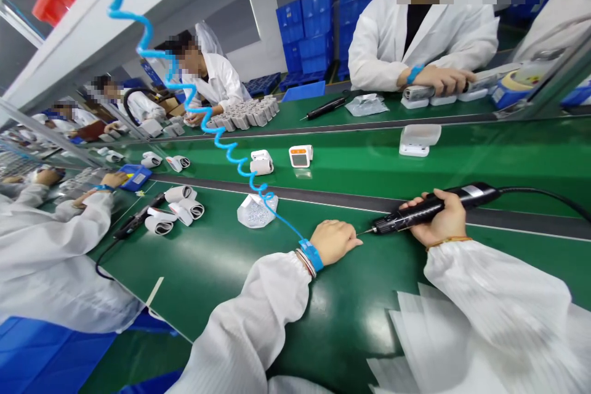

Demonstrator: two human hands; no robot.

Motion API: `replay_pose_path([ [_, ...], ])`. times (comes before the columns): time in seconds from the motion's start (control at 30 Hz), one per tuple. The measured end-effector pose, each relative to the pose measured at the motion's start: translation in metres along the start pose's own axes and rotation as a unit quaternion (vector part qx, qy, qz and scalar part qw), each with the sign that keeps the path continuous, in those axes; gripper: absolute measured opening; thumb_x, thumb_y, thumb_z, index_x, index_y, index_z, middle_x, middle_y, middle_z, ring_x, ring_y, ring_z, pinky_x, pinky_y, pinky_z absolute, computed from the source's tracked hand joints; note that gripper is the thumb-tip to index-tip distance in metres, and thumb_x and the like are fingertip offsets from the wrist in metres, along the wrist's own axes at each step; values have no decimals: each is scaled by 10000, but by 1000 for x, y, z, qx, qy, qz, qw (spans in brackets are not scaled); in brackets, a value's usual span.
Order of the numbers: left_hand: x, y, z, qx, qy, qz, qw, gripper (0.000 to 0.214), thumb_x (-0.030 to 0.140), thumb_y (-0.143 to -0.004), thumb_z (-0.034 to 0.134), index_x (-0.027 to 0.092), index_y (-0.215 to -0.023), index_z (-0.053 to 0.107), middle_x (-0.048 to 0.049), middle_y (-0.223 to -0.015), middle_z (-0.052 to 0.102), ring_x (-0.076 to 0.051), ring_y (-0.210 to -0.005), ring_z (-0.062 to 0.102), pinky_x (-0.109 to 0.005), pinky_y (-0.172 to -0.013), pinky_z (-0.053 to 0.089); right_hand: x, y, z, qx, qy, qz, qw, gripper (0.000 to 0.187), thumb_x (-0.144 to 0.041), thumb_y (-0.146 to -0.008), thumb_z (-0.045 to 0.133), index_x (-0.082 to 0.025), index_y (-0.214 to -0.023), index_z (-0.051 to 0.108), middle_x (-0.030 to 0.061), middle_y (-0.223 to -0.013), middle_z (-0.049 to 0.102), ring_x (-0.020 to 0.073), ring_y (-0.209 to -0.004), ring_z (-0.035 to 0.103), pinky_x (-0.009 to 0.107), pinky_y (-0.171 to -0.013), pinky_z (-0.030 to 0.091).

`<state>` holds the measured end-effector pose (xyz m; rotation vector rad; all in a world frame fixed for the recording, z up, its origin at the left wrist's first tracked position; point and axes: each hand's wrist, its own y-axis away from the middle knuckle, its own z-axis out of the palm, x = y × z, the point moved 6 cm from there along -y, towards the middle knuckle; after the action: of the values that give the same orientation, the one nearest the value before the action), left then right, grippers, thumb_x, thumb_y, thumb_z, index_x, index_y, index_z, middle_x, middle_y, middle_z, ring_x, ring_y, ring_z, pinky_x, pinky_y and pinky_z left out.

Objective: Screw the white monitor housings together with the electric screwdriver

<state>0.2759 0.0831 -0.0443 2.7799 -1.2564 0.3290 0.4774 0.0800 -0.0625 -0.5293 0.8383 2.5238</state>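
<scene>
My right hand (446, 225) is wrapped round a black electric screwdriver (478, 195), which lies nearly level over the green bench with its thin bit pointing left. My left hand (333, 242) has its fingers curled and pressed together, the fingertips right at the end of the bit. Whatever they may pinch there is hidden or too small to make out. A blue wrist strap (311, 254) circles my left wrist, and a coiled blue cord (235, 157) runs up from it. Left of that hand sits a white angular dish (250, 215) holding many tiny metal pieces.
Several white cuffed devices (184, 192) and another screwdriver (138, 218) lie on the left bench. On the green belt stand a device with a grey screen (300, 157) and an opened white one (418, 140). Co-workers in white coats sit opposite (425, 43) and at left (55, 234).
</scene>
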Motion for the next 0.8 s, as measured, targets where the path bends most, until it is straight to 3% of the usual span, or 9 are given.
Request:
replay_pose_path([
  [0.27,5,-1,4,-9,-50,1,999,306,439,-965,464,187,-926,634,-45,-957,703,-195,-942,648,-326,-865,474,2,5,2,15,63,8,998,125,-240,-764,468,-171,-663,440,-19,-554,404,94,-510,429,239,-485,474],
  [0.6,3,-3,-6,-15,-60,-47,997,263,410,-960,486,177,-950,608,-43,-937,683,-186,-915,649,-295,-816,494,-1,3,0,29,61,13,998,167,-266,-799,445,-177,-665,403,-41,-555,378,74,-485,435,222,-487,469],
  [0.8,2,-4,-1,-13,-64,-26,998,294,422,-965,463,171,-942,615,-59,-950,681,-196,-927,644,-308,-832,486,2,6,2,28,63,18,997,159,-270,-808,456,-182,-683,413,-41,-550,404,82,-483,456,226,-494,479],
])
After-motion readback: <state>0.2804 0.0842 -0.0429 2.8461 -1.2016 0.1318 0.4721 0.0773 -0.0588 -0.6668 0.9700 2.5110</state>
